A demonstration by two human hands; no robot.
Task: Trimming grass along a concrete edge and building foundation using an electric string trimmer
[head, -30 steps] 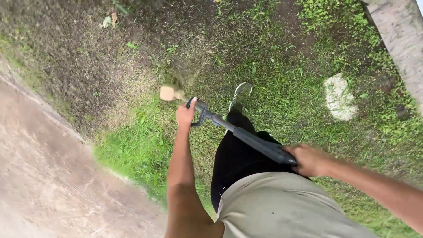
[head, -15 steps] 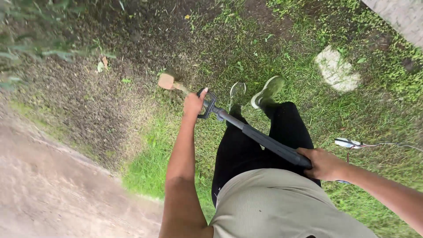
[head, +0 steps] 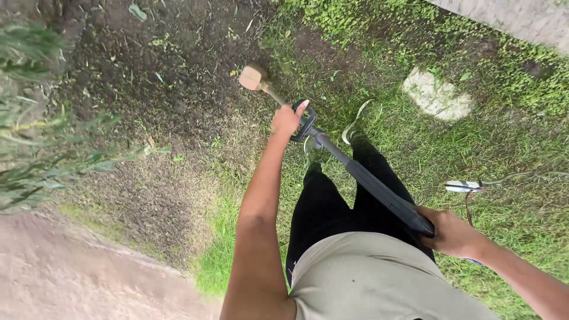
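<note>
Both hands grip my grass trimmer: left hand wrapped around its loop handle, right hand clamped on the rear grip, cutting head over bare soil.

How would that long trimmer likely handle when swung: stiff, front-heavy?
The trimmer is probably stiff: its shaft runs straight between the left hand and right hand. Likely front-heavy, since the tan head sits far past both grips.

pale flat stone in grass, upper right | concrete edge along top right | bare dark soil upper left | leafy branches at left | white cable end lying right
</note>
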